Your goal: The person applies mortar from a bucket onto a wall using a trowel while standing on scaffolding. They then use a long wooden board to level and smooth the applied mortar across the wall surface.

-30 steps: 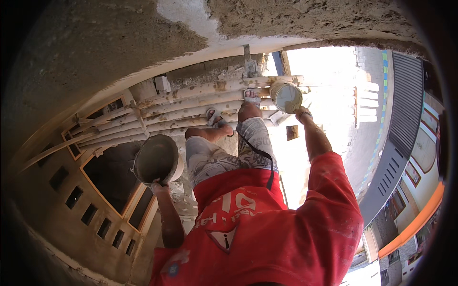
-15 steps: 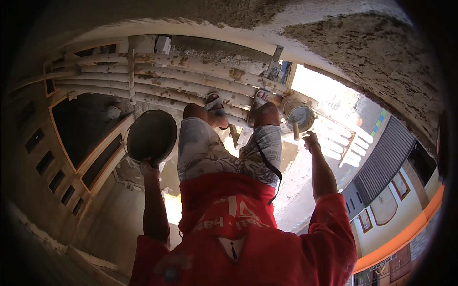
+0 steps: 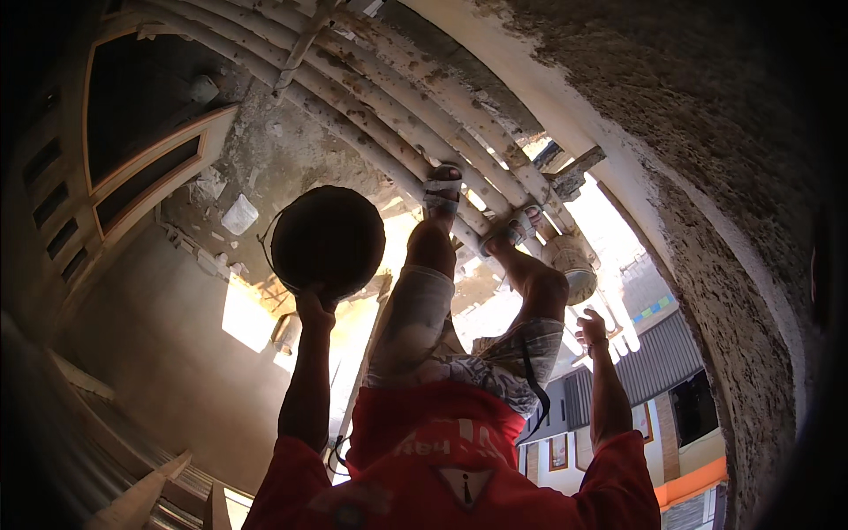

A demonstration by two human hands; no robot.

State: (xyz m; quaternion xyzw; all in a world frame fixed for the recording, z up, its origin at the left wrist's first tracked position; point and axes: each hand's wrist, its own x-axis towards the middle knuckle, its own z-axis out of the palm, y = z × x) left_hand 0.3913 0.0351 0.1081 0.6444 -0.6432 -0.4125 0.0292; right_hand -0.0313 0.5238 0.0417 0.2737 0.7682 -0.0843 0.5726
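While the left hand (image 3: pixel 315 309) is clamping the near edge of a dark bucket (image 3: pixel 328 243), I am reading the step in hand as supporting that bucket from a perch on the long poles (image 3: pixel 389 132). Both sandalled feet, the left foot (image 3: pixel 442 183) and the right foot (image 3: pixel 525 226), are apparently resting on the poles. I am therefore judging that the next move is calling for a firm left grip, a level bucket and careful footing.

Position: the dark bucket is sitting directly beyond the left hand, touching it, to the left of both legs. Its inside is lying in deep shadow, so I am not managing to tell what it is holding.

Right side: the right hand (image 3: pixel 592 331) is hanging free, fingers parted and gripping nothing. A pale bucket (image 3: pixel 568 256) is standing just beyond it, near but apparently not touching; whether it is bearing on the poles or beside them, I am not able to tell. Farther right, a rough plastered wall (image 3: pixel 724 221) is curving past.
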